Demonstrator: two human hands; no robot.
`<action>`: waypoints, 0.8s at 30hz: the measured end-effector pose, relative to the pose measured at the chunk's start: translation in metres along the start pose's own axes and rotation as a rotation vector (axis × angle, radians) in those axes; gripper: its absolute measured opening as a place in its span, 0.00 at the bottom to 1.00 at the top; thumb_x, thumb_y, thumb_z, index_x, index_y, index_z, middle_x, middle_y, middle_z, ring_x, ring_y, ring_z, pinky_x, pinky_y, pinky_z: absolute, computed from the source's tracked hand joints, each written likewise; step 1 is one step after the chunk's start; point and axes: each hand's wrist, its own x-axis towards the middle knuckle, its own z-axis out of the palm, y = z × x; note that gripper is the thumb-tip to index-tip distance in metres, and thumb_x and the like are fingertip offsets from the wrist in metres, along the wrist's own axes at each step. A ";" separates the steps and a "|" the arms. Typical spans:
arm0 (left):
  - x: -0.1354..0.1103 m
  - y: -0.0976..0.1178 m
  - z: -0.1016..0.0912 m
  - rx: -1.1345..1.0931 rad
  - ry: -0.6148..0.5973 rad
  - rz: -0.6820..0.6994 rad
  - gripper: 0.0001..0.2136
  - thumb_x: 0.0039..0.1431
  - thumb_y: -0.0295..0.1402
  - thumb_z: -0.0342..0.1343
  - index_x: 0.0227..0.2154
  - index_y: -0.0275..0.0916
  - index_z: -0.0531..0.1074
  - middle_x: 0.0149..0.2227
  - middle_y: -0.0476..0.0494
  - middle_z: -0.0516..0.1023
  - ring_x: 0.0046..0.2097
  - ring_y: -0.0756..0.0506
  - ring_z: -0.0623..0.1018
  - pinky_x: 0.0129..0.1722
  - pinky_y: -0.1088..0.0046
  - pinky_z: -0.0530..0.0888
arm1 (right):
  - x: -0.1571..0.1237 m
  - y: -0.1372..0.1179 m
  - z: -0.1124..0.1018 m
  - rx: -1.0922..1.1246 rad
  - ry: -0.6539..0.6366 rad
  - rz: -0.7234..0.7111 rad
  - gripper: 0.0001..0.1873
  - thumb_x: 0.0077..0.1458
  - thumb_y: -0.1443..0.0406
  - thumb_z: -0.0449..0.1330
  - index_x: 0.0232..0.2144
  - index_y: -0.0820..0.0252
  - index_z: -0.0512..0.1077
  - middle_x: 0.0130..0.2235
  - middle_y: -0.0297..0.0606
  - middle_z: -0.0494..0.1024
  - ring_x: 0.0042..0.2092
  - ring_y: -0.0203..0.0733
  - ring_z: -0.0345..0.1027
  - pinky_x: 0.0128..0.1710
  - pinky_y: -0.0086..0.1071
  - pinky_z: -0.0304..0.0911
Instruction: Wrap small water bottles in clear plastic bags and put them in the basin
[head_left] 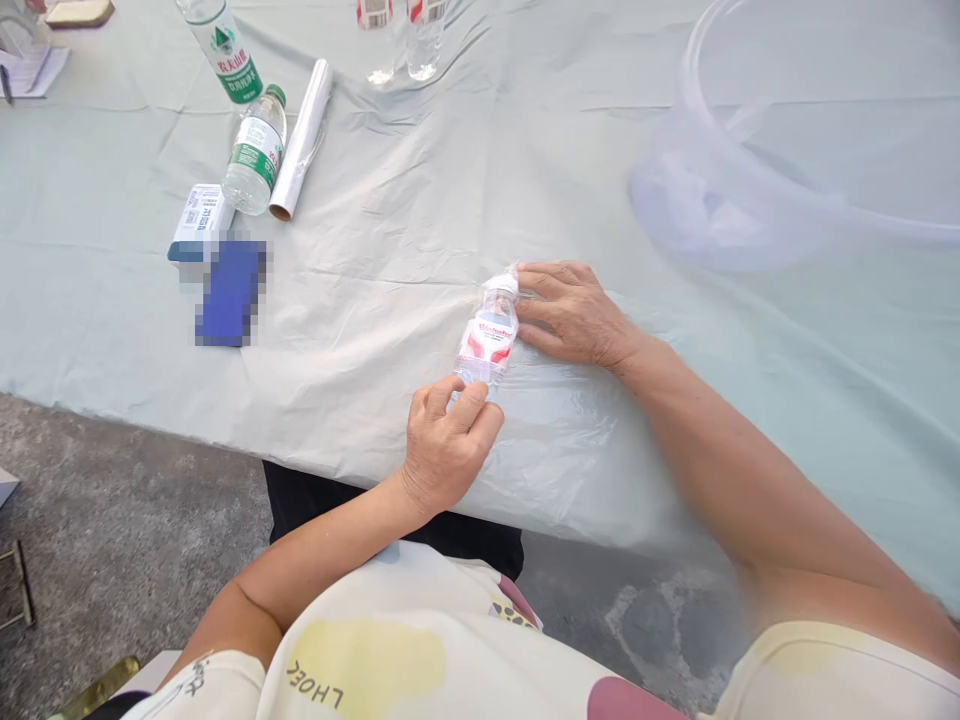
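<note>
A small clear plastic bottle [489,335] with a white cap and a red-and-white label lies tilted on the covered table, between my two hands. My left hand [450,445] is closed at its base, the fingers bent and the fingertips partly hidden. Stretched fingers of my right hand [574,315] reach the bottle's other side near the cap, spread slightly apart. Shiny clear film [555,440] appears to lie on the cloth around and below the bottle. Whether the right fingertips pinch any film cannot be made out.
At the upper left lie a roll of clear film [301,140], two green-labelled water bottles [255,155] [225,55], a small box [201,220] and a blurred blue object [231,295]. Two bottles [425,45] stand at the back. A large translucent tub [720,215] is at the right.
</note>
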 end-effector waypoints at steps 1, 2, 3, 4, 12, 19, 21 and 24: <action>0.001 0.001 0.001 0.026 0.015 0.029 0.10 0.59 0.20 0.57 0.25 0.40 0.68 0.38 0.45 0.79 0.44 0.44 0.75 0.38 0.66 0.65 | -0.003 0.004 -0.002 -0.001 0.014 0.001 0.09 0.56 0.59 0.59 0.36 0.48 0.80 0.59 0.37 0.74 0.65 0.61 0.59 0.64 0.58 0.49; 0.001 0.003 0.002 0.050 0.026 0.055 0.11 0.58 0.18 0.56 0.25 0.40 0.68 0.38 0.47 0.79 0.44 0.44 0.76 0.38 0.66 0.64 | -0.006 0.008 -0.005 0.016 0.023 0.006 0.09 0.56 0.59 0.59 0.34 0.49 0.80 0.60 0.36 0.73 0.66 0.61 0.58 0.64 0.59 0.49; 0.001 0.003 0.002 0.067 0.031 0.076 0.12 0.57 0.17 0.56 0.25 0.40 0.68 0.37 0.47 0.79 0.44 0.44 0.76 0.39 0.66 0.64 | -0.008 0.013 -0.006 0.049 0.025 0.014 0.09 0.56 0.60 0.59 0.32 0.49 0.80 0.60 0.36 0.73 0.66 0.61 0.58 0.64 0.59 0.49; 0.001 0.004 0.003 0.076 0.032 0.091 0.12 0.57 0.16 0.55 0.25 0.40 0.68 0.37 0.48 0.79 0.44 0.44 0.76 0.39 0.66 0.65 | -0.010 0.017 -0.008 0.088 0.023 0.025 0.09 0.55 0.62 0.59 0.30 0.50 0.80 0.59 0.35 0.73 0.66 0.61 0.58 0.64 0.59 0.50; -0.003 0.002 0.008 0.000 -0.036 0.144 0.11 0.59 0.17 0.54 0.31 0.42 0.71 0.38 0.47 0.80 0.45 0.44 0.78 0.42 0.63 0.66 | -0.018 0.038 -0.015 0.328 0.340 0.241 0.11 0.50 0.67 0.55 0.26 0.48 0.77 0.50 0.32 0.79 0.62 0.52 0.64 0.63 0.54 0.57; -0.008 0.016 0.010 -0.028 -0.106 0.375 0.10 0.62 0.19 0.52 0.32 0.41 0.72 0.42 0.47 0.80 0.48 0.48 0.77 0.46 0.66 0.66 | -0.012 0.037 -0.018 0.343 0.414 0.443 0.06 0.49 0.61 0.57 0.27 0.51 0.74 0.45 0.36 0.81 0.52 0.49 0.72 0.57 0.49 0.64; -0.011 0.022 0.011 -0.002 -0.129 0.449 0.10 0.63 0.19 0.51 0.32 0.40 0.72 0.41 0.47 0.79 0.49 0.49 0.76 0.48 0.67 0.66 | -0.013 0.034 -0.023 0.503 0.499 0.520 0.06 0.48 0.59 0.58 0.29 0.51 0.73 0.45 0.36 0.81 0.51 0.48 0.73 0.56 0.47 0.65; -0.014 0.028 0.011 0.028 -0.160 0.488 0.09 0.61 0.17 0.53 0.32 0.37 0.72 0.38 0.46 0.77 0.49 0.47 0.75 0.48 0.67 0.66 | -0.017 0.028 -0.036 0.698 0.631 0.610 0.11 0.48 0.55 0.59 0.34 0.50 0.71 0.47 0.35 0.80 0.51 0.47 0.72 0.55 0.46 0.64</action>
